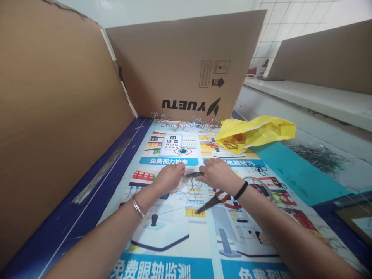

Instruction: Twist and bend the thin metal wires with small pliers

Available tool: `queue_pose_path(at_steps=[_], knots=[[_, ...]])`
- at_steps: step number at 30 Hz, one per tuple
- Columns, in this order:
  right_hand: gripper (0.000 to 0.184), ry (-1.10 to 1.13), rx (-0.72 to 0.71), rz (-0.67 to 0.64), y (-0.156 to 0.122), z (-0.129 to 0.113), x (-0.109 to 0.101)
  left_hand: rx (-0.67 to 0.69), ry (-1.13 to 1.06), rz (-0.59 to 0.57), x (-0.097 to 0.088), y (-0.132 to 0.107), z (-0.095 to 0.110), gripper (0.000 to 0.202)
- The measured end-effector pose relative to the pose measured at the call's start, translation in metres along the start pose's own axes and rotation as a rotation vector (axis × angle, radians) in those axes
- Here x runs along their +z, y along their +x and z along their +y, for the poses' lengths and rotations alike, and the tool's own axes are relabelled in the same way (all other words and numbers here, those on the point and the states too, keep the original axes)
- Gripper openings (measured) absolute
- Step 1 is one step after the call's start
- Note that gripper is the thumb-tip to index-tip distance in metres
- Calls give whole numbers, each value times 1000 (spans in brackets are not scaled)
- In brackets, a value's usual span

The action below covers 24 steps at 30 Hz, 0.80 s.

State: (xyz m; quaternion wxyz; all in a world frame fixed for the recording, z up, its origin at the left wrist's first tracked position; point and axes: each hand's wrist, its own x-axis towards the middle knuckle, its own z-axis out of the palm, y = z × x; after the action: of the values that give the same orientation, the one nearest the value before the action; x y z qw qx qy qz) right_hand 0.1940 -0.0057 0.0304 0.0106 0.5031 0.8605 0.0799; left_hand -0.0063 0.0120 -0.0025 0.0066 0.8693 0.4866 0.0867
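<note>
Here, the right grip (218, 175) holds pliers (193, 174) near scissors (208, 203).

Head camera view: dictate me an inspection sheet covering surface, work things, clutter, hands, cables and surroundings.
Surface: printed poster over a dark blue tabletop.
Work things: pliers; red-handled scissors lying nearby; thin looped wire between and below the hands.
Clutter: yellow bag, straight wire bundle at left, tangled wire heap at right, scraps by the far panel.
Hands: right hand grips the pliers; left hand is curled, its hold too small to tell.
Cables: nothing seen plainly.
Surroundings: cardboard panels left and ahead; ledge and tiled wall at right.
</note>
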Motion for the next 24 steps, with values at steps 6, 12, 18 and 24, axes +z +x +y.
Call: queue_pose_path(at_steps=[6, 12, 18, 24], knots=[[39, -6, 11, -5, 0, -1, 2, 16, 23, 10, 0, 0, -1, 14], [40, 6, -18, 12, 1, 3, 3, 8, 15, 13, 1, 0, -2, 16], [43, 45, -51, 17, 2, 9, 8, 56, -8, 69, 4, 0, -5, 16], [45, 101, -43, -52, 3, 11, 9, 80, -4, 112, 5, -1, -6, 15]])
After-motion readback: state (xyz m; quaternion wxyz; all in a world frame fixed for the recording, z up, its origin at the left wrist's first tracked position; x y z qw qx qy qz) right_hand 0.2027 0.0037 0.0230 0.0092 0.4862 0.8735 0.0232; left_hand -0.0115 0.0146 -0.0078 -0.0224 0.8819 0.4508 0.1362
